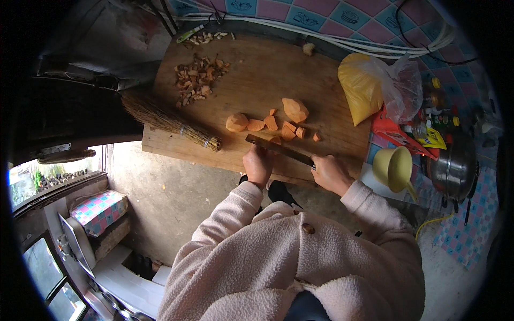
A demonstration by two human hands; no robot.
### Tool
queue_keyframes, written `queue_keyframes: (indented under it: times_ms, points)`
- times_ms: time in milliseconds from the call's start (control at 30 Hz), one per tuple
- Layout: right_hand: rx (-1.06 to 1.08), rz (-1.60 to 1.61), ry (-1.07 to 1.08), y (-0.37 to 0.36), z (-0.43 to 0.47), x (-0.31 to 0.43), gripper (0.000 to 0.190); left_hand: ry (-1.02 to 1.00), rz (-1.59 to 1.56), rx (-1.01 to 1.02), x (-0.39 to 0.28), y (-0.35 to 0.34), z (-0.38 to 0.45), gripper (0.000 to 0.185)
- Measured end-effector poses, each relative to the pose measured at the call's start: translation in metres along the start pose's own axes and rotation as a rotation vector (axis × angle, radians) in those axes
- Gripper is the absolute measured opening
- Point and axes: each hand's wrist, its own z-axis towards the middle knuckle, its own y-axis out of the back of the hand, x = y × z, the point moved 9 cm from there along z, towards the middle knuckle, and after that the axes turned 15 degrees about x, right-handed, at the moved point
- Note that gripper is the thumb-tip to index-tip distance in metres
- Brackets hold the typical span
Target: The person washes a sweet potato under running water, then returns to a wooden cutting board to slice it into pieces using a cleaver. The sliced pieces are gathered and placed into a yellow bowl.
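Note:
My right hand [331, 173] is closed on the handle of a broad kitchen knife [280, 149], whose blade points left across the front of the wooden board [265, 72]. Near the blade's far end is my left hand [258, 163], its fingers bent under or behind the blade; what they touch is hidden. Just beyond the blade lie several cut orange chunks [288, 133], which look like sweet potato. A peeled whole piece [295, 110] lies behind them, and a rounded piece [237, 122] is to their left. Peelings [196, 80] are heaped at the board's back left.
A straw hand broom [172, 120] lies along the board's left side. A green-handled peeler [190, 33] is at the back left. On the right are a bag of yellow meal [359, 86], a red package [395, 132], a yellow plastic dipper [392, 168] and a metal pot [451, 168].

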Motion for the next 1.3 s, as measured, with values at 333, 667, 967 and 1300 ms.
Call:
queue_keyframes:
  times_ms: [333, 667, 967, 1300]
  points:
    - [0.05, 0.033, 0.111, 0.0, 0.021, -0.002, 0.017, -0.008, -0.049, -0.061, -0.001, 0.001, 0.001, 0.02]
    - [0.251, 0.109, -0.061, -0.011, 0.038, -0.023, 0.023, 0.0, -0.049, -0.071, 0.002, 0.0, 0.005, 0.023]
    - [-0.064, 0.422, 0.023, -0.008, 0.011, -0.01, 0.023, -0.081, 0.205, 0.006, -0.021, -0.006, 0.002, 0.035]
    - [-0.243, 0.624, -0.042, 0.004, -0.024, -0.031, 0.021, -0.315, 0.387, -0.075, -0.051, -0.016, -0.004, 0.03]
